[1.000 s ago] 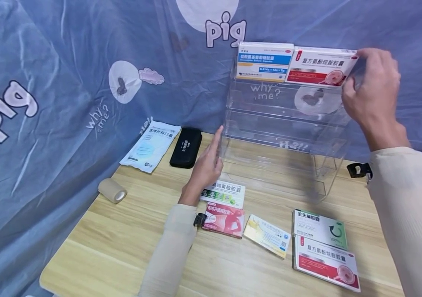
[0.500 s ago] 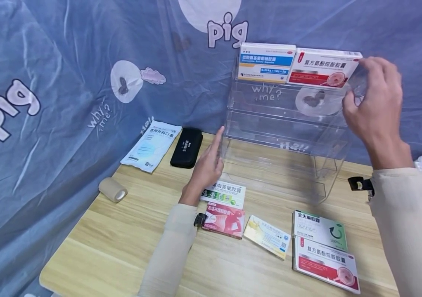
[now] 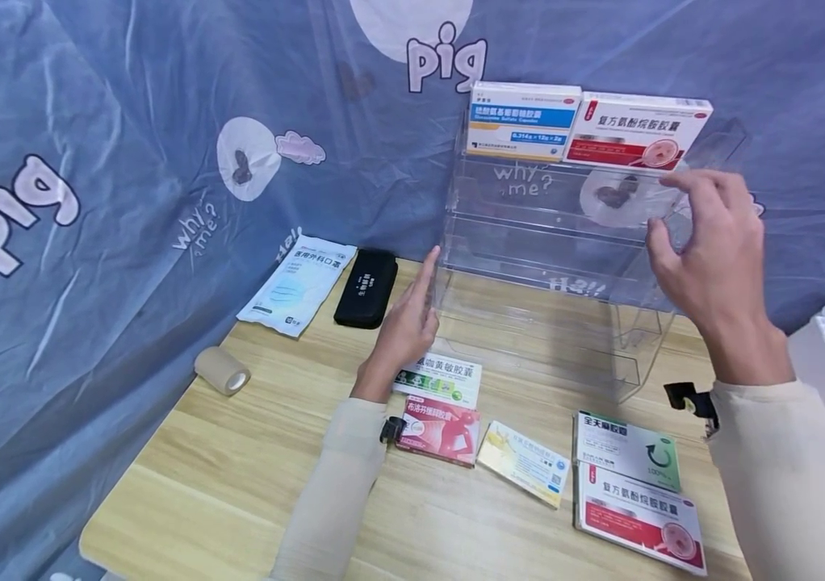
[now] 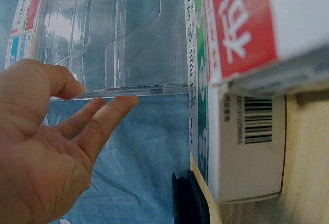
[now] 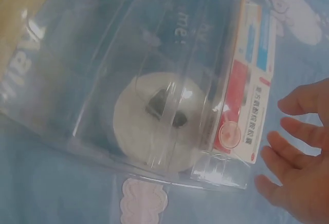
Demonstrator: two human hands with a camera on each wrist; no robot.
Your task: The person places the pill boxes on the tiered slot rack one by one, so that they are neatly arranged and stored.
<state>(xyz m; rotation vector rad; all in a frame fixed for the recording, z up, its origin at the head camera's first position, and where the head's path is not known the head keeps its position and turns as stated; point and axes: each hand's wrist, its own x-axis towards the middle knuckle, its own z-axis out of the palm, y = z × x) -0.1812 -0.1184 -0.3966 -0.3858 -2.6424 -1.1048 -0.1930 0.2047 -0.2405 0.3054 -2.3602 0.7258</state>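
A clear acrylic tiered rack (image 3: 550, 242) stands at the back of the table. On its top tier lean a blue-and-white capsule box (image 3: 523, 121) and a red-and-white capsule box (image 3: 638, 133), side by side. My left hand (image 3: 405, 327) touches the rack's left side, index finger straight along it; in the left wrist view its fingertips meet the panel's edge. My right hand (image 3: 718, 258) hovers beside the rack's upper right, holding nothing. The right wrist view shows its fingers spread, apart from the red-and-white box (image 5: 241, 111).
Before the rack lie a green-and-white box (image 3: 441, 378), a pink box (image 3: 440, 432), a yellow-white box (image 3: 525, 461), a green-edged box (image 3: 626, 448) and another red-and-white box (image 3: 641, 516). Leftward are a mask packet (image 3: 296, 282), black case (image 3: 366, 288) and tan roll (image 3: 221, 371).
My right hand has let go of the red-and-white box on the top tier and moved down, away from it. The left hand stays at the rack's side.
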